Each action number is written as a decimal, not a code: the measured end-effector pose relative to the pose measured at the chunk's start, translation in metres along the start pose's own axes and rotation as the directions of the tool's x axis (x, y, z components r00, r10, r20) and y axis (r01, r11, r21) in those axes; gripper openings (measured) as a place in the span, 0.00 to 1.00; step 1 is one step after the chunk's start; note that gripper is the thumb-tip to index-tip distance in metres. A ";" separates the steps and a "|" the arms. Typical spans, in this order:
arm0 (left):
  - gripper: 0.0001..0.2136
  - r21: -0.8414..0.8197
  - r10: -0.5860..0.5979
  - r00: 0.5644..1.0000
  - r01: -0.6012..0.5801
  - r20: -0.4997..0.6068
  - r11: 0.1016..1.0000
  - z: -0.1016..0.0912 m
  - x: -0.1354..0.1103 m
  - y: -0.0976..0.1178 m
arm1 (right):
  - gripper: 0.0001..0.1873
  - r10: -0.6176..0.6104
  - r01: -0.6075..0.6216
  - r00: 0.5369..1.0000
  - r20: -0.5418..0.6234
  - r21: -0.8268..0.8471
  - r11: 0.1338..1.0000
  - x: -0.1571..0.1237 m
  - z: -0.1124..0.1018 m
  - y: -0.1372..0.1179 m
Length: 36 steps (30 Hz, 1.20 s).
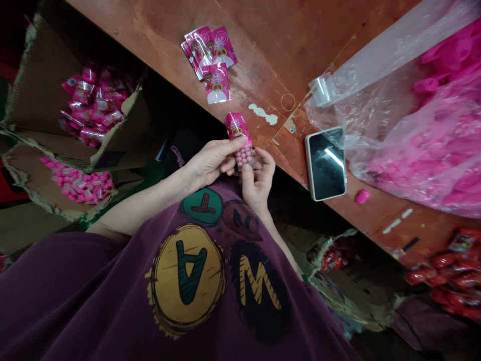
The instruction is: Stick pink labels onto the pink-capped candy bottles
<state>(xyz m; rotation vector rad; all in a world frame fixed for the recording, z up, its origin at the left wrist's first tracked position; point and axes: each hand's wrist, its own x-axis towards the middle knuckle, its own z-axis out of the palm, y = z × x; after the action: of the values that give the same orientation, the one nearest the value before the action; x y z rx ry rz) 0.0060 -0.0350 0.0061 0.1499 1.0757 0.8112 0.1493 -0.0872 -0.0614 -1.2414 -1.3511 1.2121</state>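
Brown table [263, 30], a left hand [214, 160] and a right hand [260, 180] at its near edge.
Along that edge, a pale-framed phone [327, 165] lies to the right and printed pink cards [203, 47] farther left; both hands hold a clear container [240, 130] at the edge, left on its printed part, right on its lower end (pink balls [244, 156] showing through).

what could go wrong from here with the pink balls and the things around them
The pink balls might spill if their clear container slips: the left hand and right hand hold it by the table edge, and whether it is sealed can't be told. The pink printed sleeve could crease under the left hand's grip. The dark-screened device lies right at the edge, so a bump might knock it off.
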 end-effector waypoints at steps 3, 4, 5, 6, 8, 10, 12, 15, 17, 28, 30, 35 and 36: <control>0.16 -0.012 0.012 1.000 -0.012 0.012 1.000 0.000 0.000 0.000 | 0.25 0.025 -0.025 1.000 0.010 0.009 1.000 0.001 0.001 0.000; 0.16 -0.014 0.018 1.000 -0.017 0.011 1.000 0.001 0.000 0.000 | 0.25 0.019 -0.019 1.000 0.008 -0.011 1.000 0.001 0.001 0.001; 0.16 -0.015 0.023 1.000 -0.023 0.006 1.000 0.001 0.000 0.000 | 0.25 0.007 -0.007 1.000 0.004 -0.039 0.999 0.001 0.002 0.000; 0.16 -0.015 0.028 1.000 -0.028 -0.002 0.999 0.002 0.000 0.000 | 0.25 -0.007 0.007 1.000 -0.003 -0.069 0.998 0.001 0.002 0.000; 0.16 -0.014 0.036 0.999 -0.036 -0.020 0.999 0.003 0.000 -0.001 | 0.24 -0.038 0.036 0.999 -0.013 -0.112 0.993 0.001 0.001 -0.001; 0.16 -0.014 0.044 0.999 -0.044 -0.025 0.999 0.004 -0.001 -0.002 | 0.23 -0.064 0.062 0.998 -0.015 -0.113 0.992 0.001 0.001 -0.003; 0.16 -0.015 0.045 0.999 -0.045 -0.025 0.999 0.005 -0.001 -0.002 | 0.23 -0.075 0.074 0.997 -0.013 -0.103 0.992 0.001 0.001 -0.004; 0.17 -0.015 0.040 0.999 -0.040 -0.023 0.999 0.005 0.000 -0.003 | 0.23 -0.039 0.038 0.999 -0.013 -0.089 0.995 0.002 0.001 -0.005; 0.17 -0.017 0.038 0.999 -0.038 -0.009 0.999 0.005 0.000 -0.003 | 0.23 0.013 -0.014 1.000 -0.013 -0.051 0.999 0.003 0.002 -0.005; 0.15 -0.003 0.067 0.997 -0.067 0.040 0.998 -0.001 -0.002 -0.007 | 0.21 0.089 -0.093 0.995 0.042 0.088 0.992 0.004 0.007 -0.008; 0.14 -0.009 0.081 0.997 -0.081 0.012 0.997 0.003 -0.003 -0.008 | 0.22 0.032 -0.032 0.999 -0.004 0.017 0.999 0.005 0.008 -0.008; 0.15 -0.013 0.090 0.996 -0.090 0.000 0.996 0.009 -0.005 -0.016 | 0.22 0.063 -0.063 0.998 0.016 -0.009 0.998 0.010 0.004 -0.013; 0.15 -0.009 0.088 0.996 -0.088 0.009 0.996 0.009 -0.005 -0.016 | 0.23 0.097 -0.097 0.995 0.036 0.017 0.995 0.011 0.003 -0.014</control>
<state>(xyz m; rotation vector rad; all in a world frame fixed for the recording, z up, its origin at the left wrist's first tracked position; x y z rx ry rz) 0.0204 -0.0475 0.0061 0.1950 1.0620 0.8934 0.1441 -0.0764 -0.0479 -1.2910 -1.3146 1.3164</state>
